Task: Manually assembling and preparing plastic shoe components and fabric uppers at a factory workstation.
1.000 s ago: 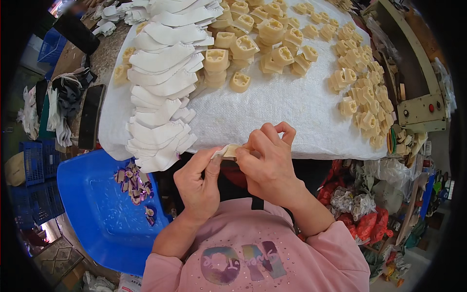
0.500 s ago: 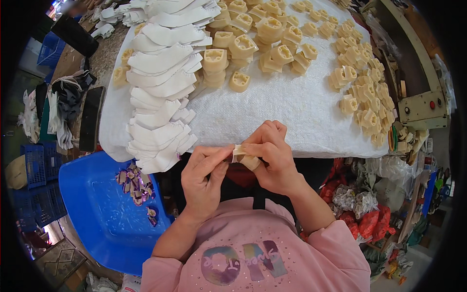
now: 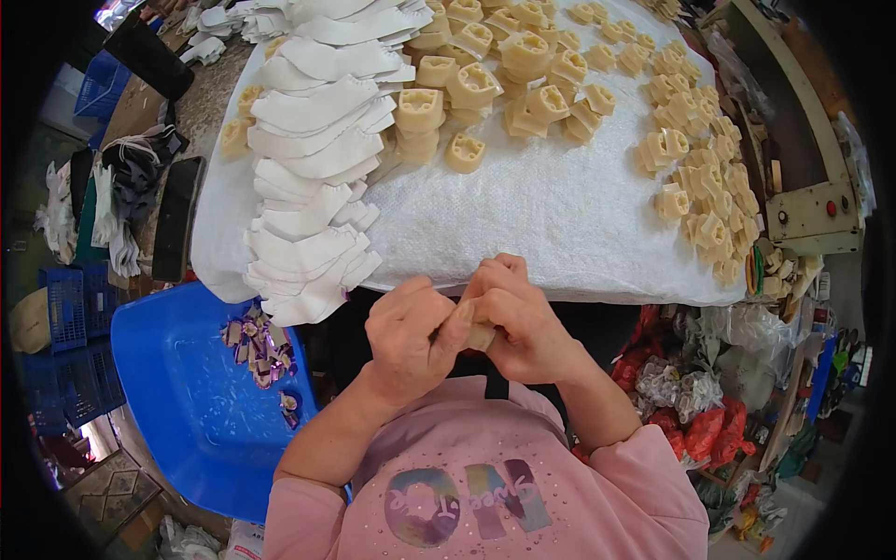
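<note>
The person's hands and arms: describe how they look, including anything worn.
The left hand and right hand are ungloved, and both forearms are uncovered. Loose pink fabric sleeves end near the elbows.

The small cream piece (image 3: 480, 337) sat slightly right of and below the centre of the frame, pinched between the left hand (image 3: 411, 334) and the right hand (image 3: 521, 322). Only part of it showed: a short, pale, blunt end jutting below the spot where the fingertips met. The left thumb lay close along its left side, and the right hand's curled fingers hid its upper part and closed around its right side. Its full outline could not be made out, nor could its exact tilt.
</note>
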Action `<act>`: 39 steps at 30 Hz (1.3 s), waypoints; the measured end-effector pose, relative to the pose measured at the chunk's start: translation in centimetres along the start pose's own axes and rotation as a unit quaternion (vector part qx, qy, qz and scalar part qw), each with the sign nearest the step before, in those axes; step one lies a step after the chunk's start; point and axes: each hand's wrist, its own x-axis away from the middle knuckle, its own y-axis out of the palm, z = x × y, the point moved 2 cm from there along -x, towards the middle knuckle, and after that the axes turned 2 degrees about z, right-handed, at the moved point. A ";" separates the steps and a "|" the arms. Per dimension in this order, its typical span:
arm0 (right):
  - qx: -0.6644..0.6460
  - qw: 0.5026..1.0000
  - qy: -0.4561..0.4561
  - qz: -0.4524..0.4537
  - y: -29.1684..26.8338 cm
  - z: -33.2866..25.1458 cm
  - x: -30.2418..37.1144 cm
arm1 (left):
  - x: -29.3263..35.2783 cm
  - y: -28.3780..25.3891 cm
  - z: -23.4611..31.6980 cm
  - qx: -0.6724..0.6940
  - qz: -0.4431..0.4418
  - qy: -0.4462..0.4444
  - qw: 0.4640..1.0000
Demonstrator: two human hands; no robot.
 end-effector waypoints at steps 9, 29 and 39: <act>0.090 0.987 -0.053 0.118 -0.4 -0.8 -0.2 | -0.2 -0.9 1.0 -0.045 0.059 0.043 0.996; -0.457 0.820 0.238 0.250 1.1 -0.8 4.0 | -0.8 0.1 1.2 0.078 0.024 0.087 0.993; -0.340 0.873 0.281 0.210 0.9 -2.5 2.6 | -0.9 0.5 2.1 -0.157 -0.023 0.147 0.976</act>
